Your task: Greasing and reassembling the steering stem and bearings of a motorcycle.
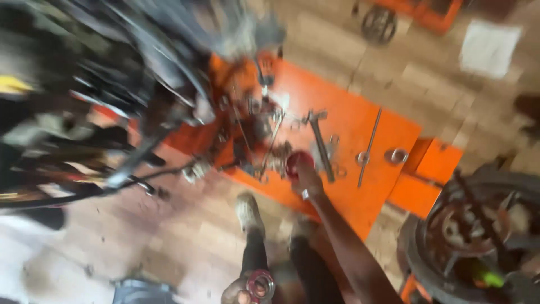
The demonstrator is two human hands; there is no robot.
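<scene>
Right hand (306,179) reaches out to the orange platform (360,121); fingers closed over a dark red round part (293,163) — grip detail blurred. Just beyond the fingers, a long wrench (320,145) lies with its axis running away from the person. Left hand (239,291) pinches a ring bearing (260,284), bore facing up.

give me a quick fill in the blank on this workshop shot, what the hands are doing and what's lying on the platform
1. The right hand reaches down to a small ____ round part on the platform.
2. The tools lie on a flat platform coloured ____.
3. The left hand holds a ____-shaped metal part.
4. A long thin metal rod lies to the ____ of the right hand.

Missing words: red; orange; ring; right
</scene>
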